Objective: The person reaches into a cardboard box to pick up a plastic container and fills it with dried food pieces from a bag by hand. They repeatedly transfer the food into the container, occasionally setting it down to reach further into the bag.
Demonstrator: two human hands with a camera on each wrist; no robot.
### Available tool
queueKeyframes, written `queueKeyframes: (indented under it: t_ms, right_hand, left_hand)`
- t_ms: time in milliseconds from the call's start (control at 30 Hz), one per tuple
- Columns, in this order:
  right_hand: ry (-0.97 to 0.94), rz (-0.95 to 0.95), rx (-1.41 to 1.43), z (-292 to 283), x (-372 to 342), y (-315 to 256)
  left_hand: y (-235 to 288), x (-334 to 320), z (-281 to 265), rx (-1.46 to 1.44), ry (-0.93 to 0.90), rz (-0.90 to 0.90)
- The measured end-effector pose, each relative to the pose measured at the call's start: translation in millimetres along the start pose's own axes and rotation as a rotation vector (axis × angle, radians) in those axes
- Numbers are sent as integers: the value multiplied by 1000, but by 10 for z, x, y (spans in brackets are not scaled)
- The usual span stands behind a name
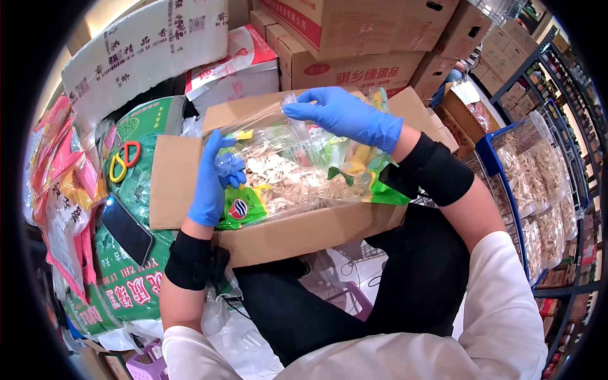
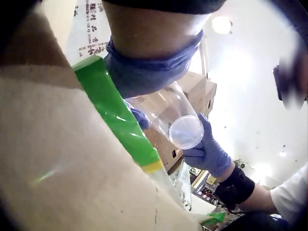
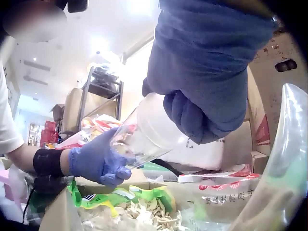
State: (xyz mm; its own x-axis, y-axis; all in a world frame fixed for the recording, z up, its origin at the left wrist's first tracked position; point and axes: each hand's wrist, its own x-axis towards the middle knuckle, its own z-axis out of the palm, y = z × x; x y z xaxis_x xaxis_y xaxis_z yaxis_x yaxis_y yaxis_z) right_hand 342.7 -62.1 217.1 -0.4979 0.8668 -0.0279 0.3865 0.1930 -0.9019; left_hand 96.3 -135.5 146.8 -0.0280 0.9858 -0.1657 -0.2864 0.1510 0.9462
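Left hand point(image 1: 212, 177), right hand point(image 1: 348, 118), both holding one jar point(image 3: 147, 130)

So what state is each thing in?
Clear plastic jar: tilted, looks empty.
Left hand: gloved, gripping the jar.
Right hand: gloved, gripping its other end.
Cardboard box: open, flaps out.
Bag of dried slices: open.
Scissors: blades hidden, can't tell.
Phone: lying on green sack.

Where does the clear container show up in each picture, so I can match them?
Head: clear container just above centre-left, between the hands.
Left wrist: right of centre, round end facing the camera.
Right wrist: centre, slanting between the hands.
Shared landmark: the bag's green edging, below it in head and right wrist, left in left wrist.
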Motion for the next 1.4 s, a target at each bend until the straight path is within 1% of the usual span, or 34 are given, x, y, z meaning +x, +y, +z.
queueKeyframes:
  t_ms: [67,133,167,233,267,300,333,367,400,433,467,500,533,600,667,733,767,833,867,933,967,1033,1067,1100,1133,1167,1200,1233,1367,1400]
  right_hand:
    - [6,-136,-32,-48,-6,47]
    - [-1,-149,-48,-77,-2,89]
    - [4,-140,-66,-86,-28,46]
    - [8,-128,-81,-88,-43,5]
    - [-22,-52,-105,-87,-39,3]
    - [-52,25,-128,-86,-38,-1]
    - [-55,29,-127,-98,-45,-7]
    - [-122,-2,-171,-123,-59,-13]
    - [-187,-34,-217,-148,-71,-13]
    - [-188,-32,-216,-155,-86,-1]
    - [-157,-146,-263,-158,-106,11]
    - [-127,-260,-309,-160,-122,21]
    - [-128,-258,-309,-166,-137,14]
    - [-153,-336,-417,-178,-165,-34]
    - [-162,-371,-415,-177,-176,-58]
    - [-173,-407,-413,-184,-185,-91]
    - [-178,-408,-447,-189,-196,-111]
    - [-184,-409,-484,-202,-213,-154]
    - [-185,-413,-514,-207,-223,-172]
    - [-189,-417,-550,-240,-229,-197]
    - [-154,-440,-589,-267,-232,-202]
    - [-120,-465,-632,-304,-219,-175]
    - [-125,-425,-650,-305,-203,-112]
    - [-130,-386,-669,-307,-192,-63]
    - [-130,-386,-671,-311,-188,-24]
    - [-244,-256,-846,-295,-197,-19]
    - [-358,-118,-1016,-278,-211,-21]
    - [-413,-58,-973,-271,-232,-39]
    - [-391,-23,-1018,-229,-190,194]
    - [-463,48,-1068,-225,-154,225]
  left_hand:
    - [8,8,-8,-16,-15,-32]
    - [67,-13,13,-32,-34,-288]
    - [53,-11,18,-36,-31,-291]
    - [24,-5,30,-57,2,-164]
    - [11,16,22,-58,4,-168]
    - [0,45,5,-51,18,-108]
    - [-17,58,-15,-44,32,-50]
    - [-31,57,-41,-45,34,-53]
    - [-36,62,-67,-5,10,-20]
    - [-40,66,-89,36,-13,12]
    - [-31,68,-104,35,-13,11]
    - [-8,67,-115,13,-36,-106]
    - [14,63,-117,-9,-59,-223]
    - [46,35,-63,-39,-49,-246]
    - [85,18,-14,-69,-38,-267]
    - [120,29,13,-171,40,-455]
    - [115,34,-3,-173,41,-456]
    - [106,56,-66,-143,-68,-498]
    - [92,69,-107,-146,-69,-498]
    - [62,101,-178,-211,-160,-555]
    - [68,102,-179,-217,-161,-554]
    - [102,102,-169,-211,-60,-467]
    - [96,103,-159,-214,-62,-465]
    - [86,104,-149,-170,-2,-413]
    - [77,108,-141,-125,58,-362]
    - [69,116,-138,-127,58,-360]
    - [59,124,-135,-126,80,-320]
    - [46,129,-134,-125,102,-281]
    - [3,142,-185,-121,40,-236]
    - [-1,142,-181,-132,-7,-218]
